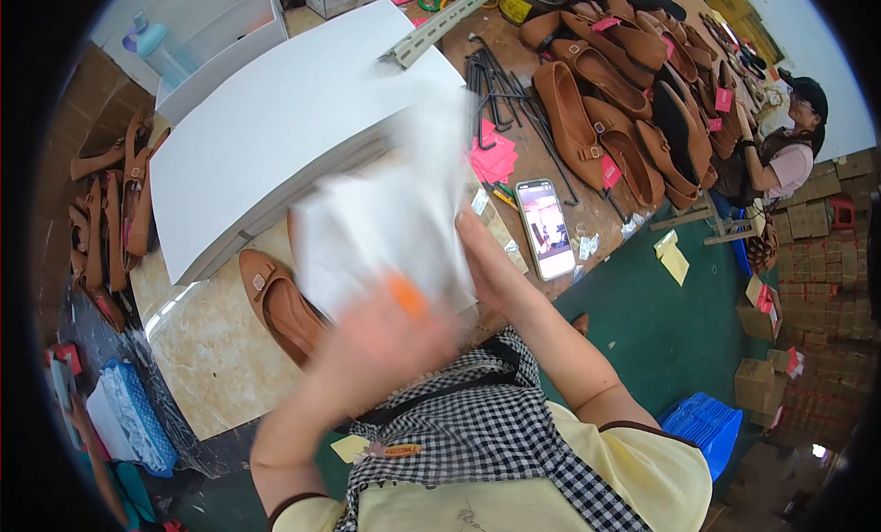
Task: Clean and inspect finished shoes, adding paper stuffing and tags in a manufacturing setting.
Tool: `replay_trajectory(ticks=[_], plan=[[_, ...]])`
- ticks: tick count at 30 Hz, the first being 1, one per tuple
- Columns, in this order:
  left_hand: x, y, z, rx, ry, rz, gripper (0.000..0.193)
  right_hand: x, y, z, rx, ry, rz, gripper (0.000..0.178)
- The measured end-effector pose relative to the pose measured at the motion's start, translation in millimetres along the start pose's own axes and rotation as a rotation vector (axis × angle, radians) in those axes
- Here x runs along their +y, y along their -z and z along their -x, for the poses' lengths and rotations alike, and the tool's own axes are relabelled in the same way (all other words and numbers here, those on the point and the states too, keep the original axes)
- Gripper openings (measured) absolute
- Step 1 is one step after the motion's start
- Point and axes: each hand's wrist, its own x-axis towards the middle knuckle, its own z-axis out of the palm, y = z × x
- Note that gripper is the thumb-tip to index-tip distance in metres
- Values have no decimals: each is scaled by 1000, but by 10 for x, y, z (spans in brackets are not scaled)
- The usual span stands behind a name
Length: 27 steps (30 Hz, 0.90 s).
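Observation:
Crumpled white paper (pixel 376 234), smeared by motion, hangs in front of me between my hands. My right hand (pixel 482 257) grips its right edge, the thumb on the near side and the other fingers mostly hidden. My left hand (pixel 395 335) is at the paper's lower edge, too blurred to make out its fingers. A bright orange patch (pixel 405 294) shows at its fingers. Beneath the paper and left hand lies a brown flat shoe (pixel 260 282) with a small buckle, partly covered, on the marbled tabletop (pixel 216 376).
A tall stack of white sheets (pixel 303 91) stands beyond my left hand. Several brown shoes (pixel 601 133) with pink tags pile up at right, near black hooks (pixel 496 87) and a phone (pixel 545 229). More shoes (pixel 115 220) stand far left. A co-worker (pixel 785 151) is at far right.

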Motion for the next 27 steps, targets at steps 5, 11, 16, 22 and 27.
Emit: replay_trajectory(ticks=[5, 11, 16, 22, 27], plan=[[134, -326, 868, 275, 581, 534, 18, -18, -55, 95, -194, -732, -201, 58], [39, -378, 809, 636, 957, 312, 39, -149, -371, 247, -685, -28, 851, 78], [79, -550, 506, 553, 1322, 1419, 53, -243, -241, 83, -436, 40, 1059, 68], [397, -849, 693, -287, 487, 192, 30, -44, -36, -266, -416, 440, 1526, 25], [486, -886, 658, -380, 412, 85, 27, 426, -274, -583, -499, 599, 2178, 34]])
